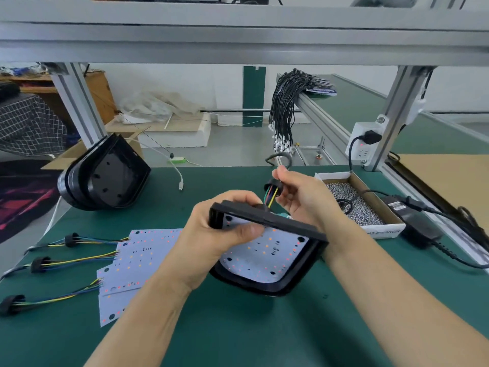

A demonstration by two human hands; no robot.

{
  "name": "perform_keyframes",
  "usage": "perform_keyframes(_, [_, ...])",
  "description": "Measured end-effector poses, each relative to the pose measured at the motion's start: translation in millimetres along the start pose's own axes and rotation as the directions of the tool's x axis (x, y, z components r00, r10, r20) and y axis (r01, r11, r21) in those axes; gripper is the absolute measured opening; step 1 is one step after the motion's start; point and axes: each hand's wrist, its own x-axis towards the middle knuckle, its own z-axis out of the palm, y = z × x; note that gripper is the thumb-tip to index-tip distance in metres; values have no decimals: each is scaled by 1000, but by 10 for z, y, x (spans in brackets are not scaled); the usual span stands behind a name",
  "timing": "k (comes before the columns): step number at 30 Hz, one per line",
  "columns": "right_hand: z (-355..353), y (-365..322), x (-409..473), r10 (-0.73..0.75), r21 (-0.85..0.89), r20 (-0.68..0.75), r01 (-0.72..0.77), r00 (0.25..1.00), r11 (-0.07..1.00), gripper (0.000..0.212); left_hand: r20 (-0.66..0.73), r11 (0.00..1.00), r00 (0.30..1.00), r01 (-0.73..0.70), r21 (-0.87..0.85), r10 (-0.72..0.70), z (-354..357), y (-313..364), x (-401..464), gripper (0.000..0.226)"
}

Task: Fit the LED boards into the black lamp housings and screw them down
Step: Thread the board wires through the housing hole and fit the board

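A black lamp housing (288, 283) is tilted up above the green mat with a white LED board (264, 254) lying inside it. My left hand (219, 234) grips the housing's upper left corner, thumb pressed on the board. My right hand (299, 197) is behind the housing's top edge and pinches the black rubber grommet (270, 185) on the board's coloured wires (271, 198). Several more LED boards (132, 263) with wires and grommets lie fanned out at the left.
A stack of black housings (105, 176) leans at the back left. A cardboard box of screws (354, 205) sits at the right, beside a black power adapter (420, 229) and cable. A bundle of black wires (284, 109) hangs from the aluminium rail.
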Motion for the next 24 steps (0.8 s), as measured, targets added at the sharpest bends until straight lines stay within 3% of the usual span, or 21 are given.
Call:
perform_keyframes(4, [-69, 32, -44, 42, 190, 120, -65, 992, 980, 13, -3, 992, 996, 89, -85, -90, -81, -28, 16, 44])
perform_keyframes(7, [-131, 29, -75, 100, 94, 222, -123, 970, 988, 15, 15, 999, 999, 35, 1, -35, -113, -62, 16, 34])
perform_keyframes(11, [-95, 89, -85, 103, -9, 322, -106, 941, 994, 18, 257, 995, 966, -37, 92, 12, -79, -45, 42, 33])
perform_keyframes(14, [-22, 127, -109, 86, 42, 291, -103, 953, 994, 10, 267, 1000, 964, 1, -27, 6, -40, 20, 69, 31])
perform_keyframes(17, [45, 155, -136, 90, 72, 240, -110, 967, 991, 28, 202, 998, 979, -18, -58, 30, -11, 4, 92, 29])
perform_keyframes(21, [131, 167, -130, 79, 17, 181, -83, 980, 996, 21, 149, 982, 988, 59, -178, -33, -32, -22, 155, 38])
perform_keyframes(24, [137, 196, -128, 94, 3, 126, -95, 988, 995, 15, 158, 977, 987, 71, -202, -39, -39, -34, 188, 33])
